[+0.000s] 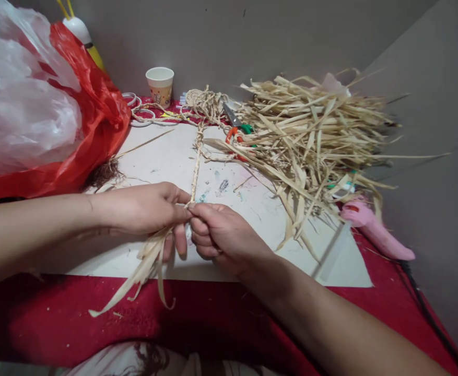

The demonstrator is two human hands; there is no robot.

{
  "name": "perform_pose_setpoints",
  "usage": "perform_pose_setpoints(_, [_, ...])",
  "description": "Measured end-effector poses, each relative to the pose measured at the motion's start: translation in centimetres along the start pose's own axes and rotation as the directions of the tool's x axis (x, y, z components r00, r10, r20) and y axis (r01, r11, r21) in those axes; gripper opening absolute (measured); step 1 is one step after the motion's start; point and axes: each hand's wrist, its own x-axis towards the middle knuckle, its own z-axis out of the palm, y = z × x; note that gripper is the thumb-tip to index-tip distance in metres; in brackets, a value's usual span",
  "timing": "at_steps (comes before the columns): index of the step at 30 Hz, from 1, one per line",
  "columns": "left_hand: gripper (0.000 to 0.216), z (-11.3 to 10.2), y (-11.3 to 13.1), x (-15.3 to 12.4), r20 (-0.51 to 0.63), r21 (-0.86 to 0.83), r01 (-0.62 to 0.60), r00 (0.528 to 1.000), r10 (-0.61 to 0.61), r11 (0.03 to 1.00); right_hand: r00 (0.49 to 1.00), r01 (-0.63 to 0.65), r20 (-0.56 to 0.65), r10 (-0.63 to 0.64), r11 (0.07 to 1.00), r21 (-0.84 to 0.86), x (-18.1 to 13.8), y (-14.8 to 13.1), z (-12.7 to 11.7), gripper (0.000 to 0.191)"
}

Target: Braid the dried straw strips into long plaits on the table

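Note:
A braided cord of dry, pale plant strips (196, 172) runs from the back of the white board to my fingers. My left hand (154, 209) pinches the cord's near end, and loose strips (144, 266) hang below it toward the board's front edge. Close against it, my right hand (221, 230) is closed, thumb and forefinger pinching at the same spot of the cord. The fingertips of both hands nearly touch. Exactly which strip each hand grips is hidden by the fingers.
A large heap of dry strips (315, 125) lies at the right, with scissors (235, 125) beside it. A pink glue gun (381, 230) rests at the white board's (346, 266) right edge. A paper cup (160, 86) stands behind; plastic bags (28, 104) bulge at left.

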Motion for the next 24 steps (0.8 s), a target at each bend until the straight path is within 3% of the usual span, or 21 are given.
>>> perform_pose_setpoints(8, [0.011, 0.7, -1.6, 0.6, 0.041, -0.041, -0.056, 0.998, 0.057, 0.998, 1.0, -0.003, -0.009, 0.003, 0.998, 0.071, 0.0, 0.3, 0.6, 0.038])
perform_pose_setpoints(15, [0.012, 1.5, -2.8, 0.8, -0.052, 0.143, -0.163, 0.984, 0.171, 0.976, 0.998, 0.044, -0.045, -0.044, 0.999, -0.019, 0.1, 0.8, 1.1, 0.038])
perform_pose_setpoints(21, [0.022, 0.8, -1.0, -1.5, -0.102, 0.302, -0.064, 0.99, 0.099, 0.951, 0.997, 0.052, -0.052, -0.049, 0.997, 0.054, 0.0, 0.6, 0.8, 0.017])
perform_pose_setpoints(23, [0.025, -0.5, -0.3, -2.1, -0.212, 0.38, -0.045, 0.968, 0.135, 0.924, 0.998, 0.048, -0.038, -0.046, 0.998, 0.048, 0.0, 0.6, 0.5, 0.016])
perform_pose_setpoints(24, [0.027, -1.2, 0.0, -2.1, -0.311, 0.414, -0.053, 0.93, 0.196, 0.909, 0.998, 0.047, -0.033, -0.045, 0.998, 0.044, -0.1, 0.5, 0.4, 0.017])
